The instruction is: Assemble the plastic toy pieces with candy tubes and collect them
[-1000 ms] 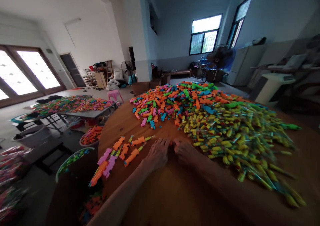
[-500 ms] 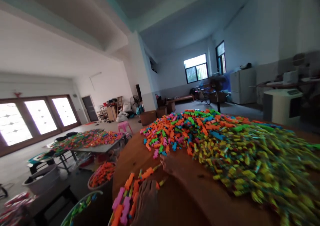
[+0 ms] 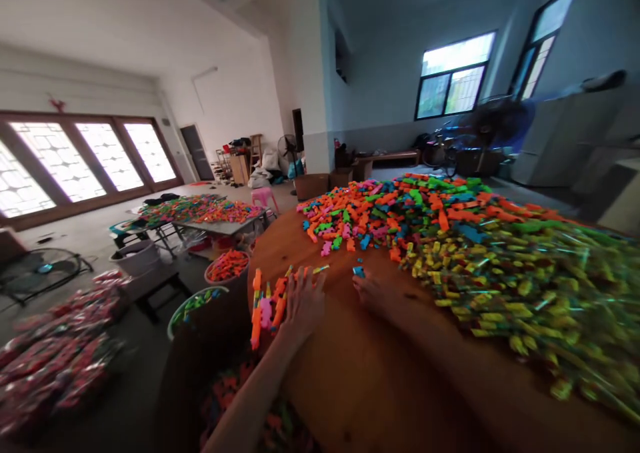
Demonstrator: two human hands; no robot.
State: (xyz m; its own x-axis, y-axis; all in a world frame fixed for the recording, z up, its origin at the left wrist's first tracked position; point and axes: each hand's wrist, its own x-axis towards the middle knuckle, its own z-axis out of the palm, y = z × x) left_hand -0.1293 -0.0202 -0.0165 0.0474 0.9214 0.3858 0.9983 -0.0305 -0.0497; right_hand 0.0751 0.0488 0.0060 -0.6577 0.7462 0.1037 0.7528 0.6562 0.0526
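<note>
My left hand (image 3: 306, 303) lies over the brown round table with its fingers stretched out, touching the edge of a small group of toy-like plastic pieces. Orange pieces (image 3: 257, 309) and a pink piece (image 3: 266, 313) show beside it; what lies under the fingers is hidden. To its right, my right hand (image 3: 373, 291) is closed, and a small blue plastic piece (image 3: 359, 271) sticks out at its fingertips. A yellow-tipped stick (image 3: 321, 268) lies just beyond my left fingers.
A heap of coloured plastic pieces (image 3: 345, 219) covers the table's far side. Yellow pieces with clear parts (image 3: 505, 293) are piled at the right. Tubs of orange pieces (image 3: 227, 266) and green pieces (image 3: 197, 306) stand left of the table (image 3: 340, 386). Wrapped red bundles (image 3: 65, 353) lie on the floor.
The view has tilted down and shifted. My left hand now lies spread across the small group's right side. A blue piece now shows in my right hand, which is farther from that group.
</note>
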